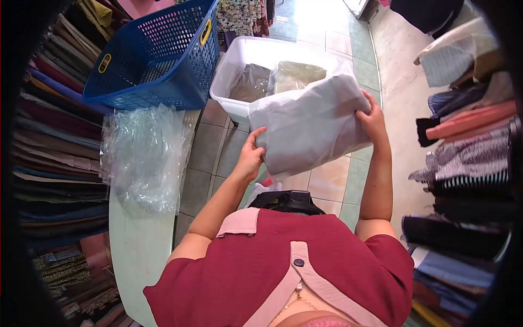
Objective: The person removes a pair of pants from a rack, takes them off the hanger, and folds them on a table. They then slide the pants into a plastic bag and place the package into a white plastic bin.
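A light grey folded cloth in a clear plastic bag [316, 125] is held up in front of me, tilted. My left hand [251, 155] pinches its left edge, thumb and fingers closed on the plastic. At its upper right side, my right hand [374, 121] grips the edge, with some fingers hidden behind it. Just beyond the package stands a white plastic bin [224, 97], its near right part covered by the package. Inside the bin lie a brown bagged packet [250, 80] and a beige bagged packet [299, 76].
A blue perforated basket [158, 92] stands left of the bin. Clear plastic bags [144, 158] lie on a pale narrow table [139, 256]. Stacked folded fabrics [62, 158] line the left; more fabrics [468, 158] are piled on the right. The floor is tiled [329, 182].
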### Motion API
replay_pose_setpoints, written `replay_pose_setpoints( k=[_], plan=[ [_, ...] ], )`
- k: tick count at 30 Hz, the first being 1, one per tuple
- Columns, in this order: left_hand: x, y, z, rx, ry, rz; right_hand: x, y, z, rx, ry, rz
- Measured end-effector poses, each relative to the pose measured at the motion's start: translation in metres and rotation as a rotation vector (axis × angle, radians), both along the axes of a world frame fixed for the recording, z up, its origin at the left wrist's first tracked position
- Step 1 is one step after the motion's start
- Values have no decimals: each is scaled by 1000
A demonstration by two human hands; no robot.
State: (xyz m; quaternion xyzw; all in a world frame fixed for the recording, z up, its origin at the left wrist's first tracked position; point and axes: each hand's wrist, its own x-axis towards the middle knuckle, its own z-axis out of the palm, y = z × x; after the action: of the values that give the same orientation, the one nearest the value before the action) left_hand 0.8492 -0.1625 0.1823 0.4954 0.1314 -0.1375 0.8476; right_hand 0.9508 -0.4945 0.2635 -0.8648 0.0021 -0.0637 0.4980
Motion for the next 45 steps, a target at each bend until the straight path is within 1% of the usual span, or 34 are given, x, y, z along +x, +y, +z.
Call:
replay_pose_setpoints(
  k=[1,2,4,5,6,7,8,9,10,11,13,15,16,17,19,21,23,25,26,28,29,30,31,32,33,34,35,37,38,39,40,41,43,45],
  plan=[
    [19,-5,2,-10,-20,6,20,0,4,-45,-78,10],
    [37,-10,4,-5,-19,17,37,1,10,-10,-66,4],
    [70,-22,6,-49,-14,163,79,1,14,-15,-72,25],
    [84,-26,5,-47,-5,182,101,2,13,-26,-75,39],
    [99,-30,5,-44,11,236,123,5,12,-47,-156,85],
    [110,-34,3,-41,27,295,145,10,10,-44,-148,114],
    [124,-39,-2,-40,33,328,169,17,9,-130,-141,126],
    [137,-44,-9,-30,65,429,195,25,5,-216,-138,144],
    [150,-48,-15,-20,98,534,220,34,-4,-286,-230,197],
    [161,-50,-19,-21,108,578,242,48,-11,-281,-227,241],
    [183,-57,-28,7,218,766,283,78,-27,-356,-66,346],
    [207,-61,-39,-2,269,903,320,104,-59,-333,-2,477],
    [218,-62,-48,-10,320,980,335,119,-80,-325,-18,513],
    [227,-62,-60,-9,336,998,346,132,-100,-315,-30,544],
    [240,-58,-88,255,417,1149,362,154,-126,-290,-4,634],
    [250,-52,-102,290,458,1247,375,173,-141,-260,16,727],
    [256,-46,-113,333,496,1336,384,191,-155,-283,127,787],
    [260,-39,-125,501,531,1395,392,208,-177,-251,87,822],
    [260,-34,-134,509,546,1407,395,217,-188,-207,85,846],
    [259,-24,-150,768,621,1282,396,236,-216,-161,99,882],
    [263,-22,-146,770,640,1289,395,244,-230,-335,-114,816],
    [268,-21,-142,946,803,1027,394,249,-244,-503,-329,738],
    [272,-23,-135,1099,951,744,389,252,-250,-503,-319,753],
    [272,-27,-129,1094,966,745,384,256,-253,-543,-514,772],
    [270,-32,-122,1527,902,440,382,259,-256,-578,-713,784],
    [270,-34,-120,1922,793,90,382,262,-259,-731,-696,902],
    [272,-32,-121,1917,806,86,382,264,-261,-728,-691,913],
    [277,-26,-128,1555,977,-127,385,266,-267,-712,-529,1091],
    [275,-20,-140,1550,985,-127,388,267,-275,-710,-526,1100],
    [272,-11,-157,1480,1036,-183,392,269,-282,-720,-454,1105],
    [273,-4,-161,1408,1084,-240,395,270,-287,-730,-381,1108],
    [274,0,-165,1406,1089,-244,396,270,-293,-727,-375,1112],
    [279,7,-170,1343,1180,-369,399,269,-301,-674,-341,1103],
    [286,8,-172,1340,1219,-434,399,267,-308,-668,-324,1102]
  ],
)
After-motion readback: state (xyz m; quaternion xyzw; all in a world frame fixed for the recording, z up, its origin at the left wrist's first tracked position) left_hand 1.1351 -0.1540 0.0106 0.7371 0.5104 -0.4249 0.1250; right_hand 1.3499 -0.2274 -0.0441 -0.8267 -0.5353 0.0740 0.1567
